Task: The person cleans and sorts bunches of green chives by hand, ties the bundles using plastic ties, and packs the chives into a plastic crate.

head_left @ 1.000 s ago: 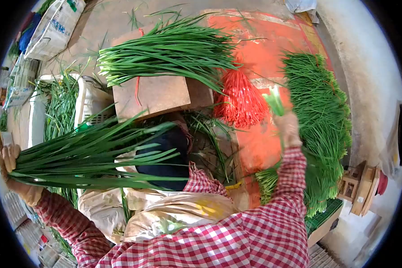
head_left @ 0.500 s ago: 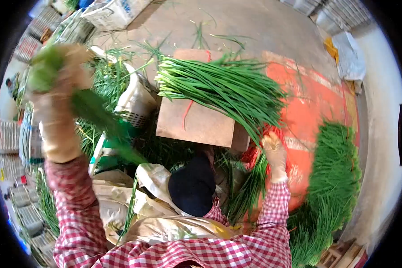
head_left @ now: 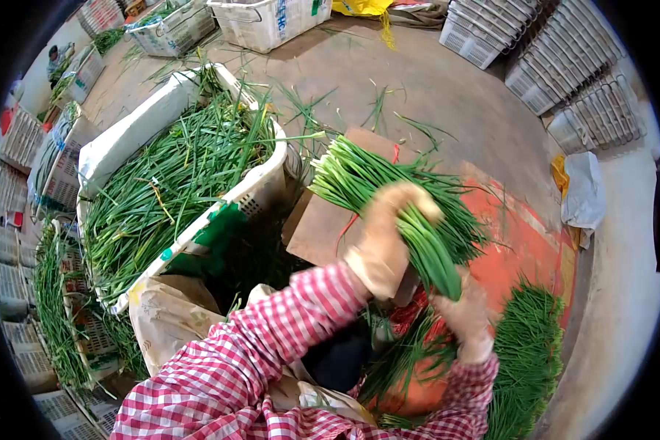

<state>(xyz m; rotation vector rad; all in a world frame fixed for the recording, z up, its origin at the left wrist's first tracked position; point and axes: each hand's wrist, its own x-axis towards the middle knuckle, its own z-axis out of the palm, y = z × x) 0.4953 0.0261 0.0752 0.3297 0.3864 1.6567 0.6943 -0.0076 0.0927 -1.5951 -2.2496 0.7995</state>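
Observation:
My left hand [head_left: 389, 238], slightly blurred, is closed around a small bunch of garlic chives [head_left: 431, 257], its fingers curled over the pale stalks. At the bunch's lower, leafy end, my right hand [head_left: 466, 312] has its fingers closed on the leaves. Behind my left hand, a larger pile of garlic chives [head_left: 367, 172] lies across a brown board [head_left: 319, 235], pale ends toward the upper left. A red tie [head_left: 347, 233] shows on the board below the pile. More red ties [head_left: 407, 315] lie between my hands and my lap, partly hidden.
On the left stands a white crate [head_left: 277, 158] heaped with loose green leaves. An orange-red sheet [head_left: 532, 253] lies to the right, with more chives [head_left: 524, 359] along it. Stacked crates [head_left: 565, 55] line the far right wall. A person [head_left: 57, 62] is far off at upper left.
My left hand has swung from the upper left to the centre with the bunch. My right hand has moved down from beside the red ties and now grips the bunch's leafy end.

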